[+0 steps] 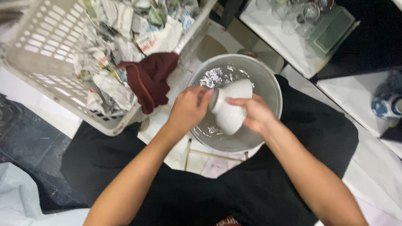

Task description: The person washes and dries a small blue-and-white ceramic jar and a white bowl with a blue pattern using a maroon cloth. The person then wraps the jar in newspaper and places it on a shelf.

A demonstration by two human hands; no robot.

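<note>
I am sitting low with my knees apart, black shorts (pixel 281 178) filling the near part of the view, and both my forearms reach forward over my lap. My left hand (pixel 187 110) is closed around the narrow end of a white ceramic cup (pixel 231 107), fingers curled over its rim. My right hand (pixel 256 114) grips the same cup from the other side, wrapped about its rounded body, so the cup lies tilted on its side between my two hands, its grey-edged mouth turned toward the left one. The cup is held just above the inside of a round metal basin (pixel 270 87) that stands on the pale tiled floor (pixel 204 162) between my legs; shallow water glints at the far side of the basin.

To the left of the basin, touching its side, stands a white plastic laundry basket (pixel 41 58), tipped a little and stuffed with crumpled newspaper (pixel 108 63). A dark red cloth (pixel 149 79) hangs over the basket's near edge, close to my left hand.

Farther off, past the basin to the right, clear drinking glasses (pixel 297 2) stand crowded on a white tray. A small blue-and-white jar (pixel 389 107) sits at the right edge, well apart from my hands.
</note>
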